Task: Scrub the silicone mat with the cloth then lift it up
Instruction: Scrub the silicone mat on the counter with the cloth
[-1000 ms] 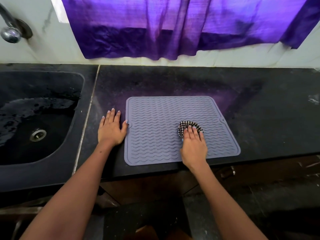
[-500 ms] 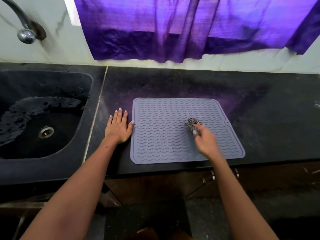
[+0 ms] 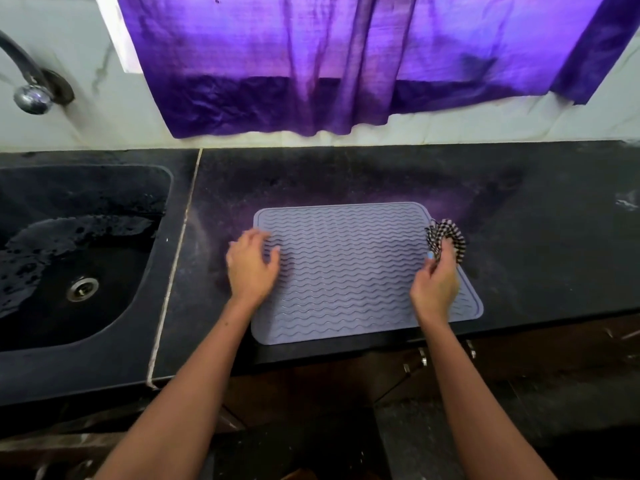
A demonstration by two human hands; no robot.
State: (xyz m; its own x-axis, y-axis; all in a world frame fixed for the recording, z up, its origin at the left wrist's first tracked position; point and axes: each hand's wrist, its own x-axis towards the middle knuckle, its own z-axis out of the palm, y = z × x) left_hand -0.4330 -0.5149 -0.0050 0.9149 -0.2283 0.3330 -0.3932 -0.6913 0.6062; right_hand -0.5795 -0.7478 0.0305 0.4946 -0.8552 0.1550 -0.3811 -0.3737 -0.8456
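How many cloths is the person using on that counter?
1. The checked cloth is held in the right hand at the right edge of the silicone mat. The purple curtain above is not a cleaning cloth. Another could lie out of view.

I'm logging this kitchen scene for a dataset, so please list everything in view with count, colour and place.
silicone mat: one, grey-lilac, wavy ribs, flat on the countertop centre
checked cloth: one, black and white, at the mat's right edge
countertop: one, black stone, right of the sink
sink: one, black, wet, left
drain: one, metal, sink bottom
tap: one, dark with chrome tip, upper left
curtain: one, purple, above the counter
left hand: over the mat's left edge
right hand: pinches the cloth
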